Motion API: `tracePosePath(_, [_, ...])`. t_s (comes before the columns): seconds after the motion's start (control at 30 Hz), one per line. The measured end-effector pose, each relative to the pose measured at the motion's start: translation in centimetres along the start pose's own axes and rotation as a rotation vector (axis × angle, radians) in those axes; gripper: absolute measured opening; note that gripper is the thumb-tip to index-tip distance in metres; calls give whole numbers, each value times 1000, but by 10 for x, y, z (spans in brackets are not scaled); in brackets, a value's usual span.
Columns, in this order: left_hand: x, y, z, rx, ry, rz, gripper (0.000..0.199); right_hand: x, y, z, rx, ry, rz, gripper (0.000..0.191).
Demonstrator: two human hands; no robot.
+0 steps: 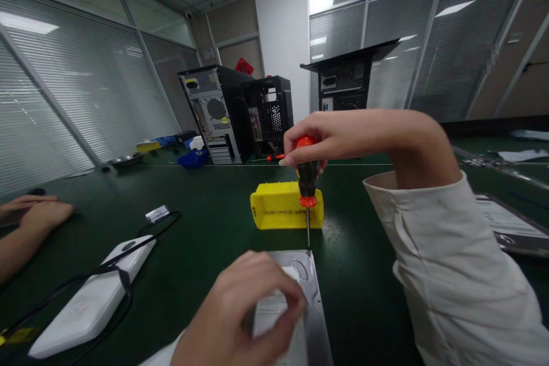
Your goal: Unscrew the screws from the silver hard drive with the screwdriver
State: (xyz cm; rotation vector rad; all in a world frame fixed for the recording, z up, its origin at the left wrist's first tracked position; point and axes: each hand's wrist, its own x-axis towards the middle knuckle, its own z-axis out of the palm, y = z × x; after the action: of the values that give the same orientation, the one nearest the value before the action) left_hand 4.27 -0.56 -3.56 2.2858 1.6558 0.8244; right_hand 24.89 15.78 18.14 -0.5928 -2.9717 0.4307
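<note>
My right hand is wrapped round the red and black handle of a screwdriver, which stands upright. The screwdriver's tip meets the far right corner of a silver hard drive lying on the table. Over the drive, my left hand is slightly blurred, its thumb and forefinger curled together in a pinch; whatever is between the fingertips, if anything, is too small to make out. Part of the drive's white label shows through the loop of those fingers. Just behind the drive is a yellow bin with small dark bits in it, probably screws.
A white power bank with a black cable lies left, near another person's hands. Computer cases stand at the back, beside a blue bin. Another drive-like metal item lies right.
</note>
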Motion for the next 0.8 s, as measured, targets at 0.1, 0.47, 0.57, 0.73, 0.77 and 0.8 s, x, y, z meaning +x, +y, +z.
tracePosePath(0.1, [62,23,-20,-101,-105,-74,16,-3,-5,0,-45,-7,-12,29])
tracePosePath(0.47, [74,24,-6,-170,-266,-157,62,-2,-9,5,19,30,29,40])
tracePosePath(0.57, [75,26,-6,-179,-254,-160,62,7,-11,9,31,83,-12,39])
tracePosePath(0.73, [74,22,-5,-181,-246,-144,61,8,-10,9,21,62,-91,27])
tracePosePath(0.77, [73,20,-5,-181,-241,-137,61,7,-8,8,24,56,-88,27])
tracePosePath(0.8, [72,19,-5,-183,-236,-132,61,5,-6,7,25,54,-72,28])
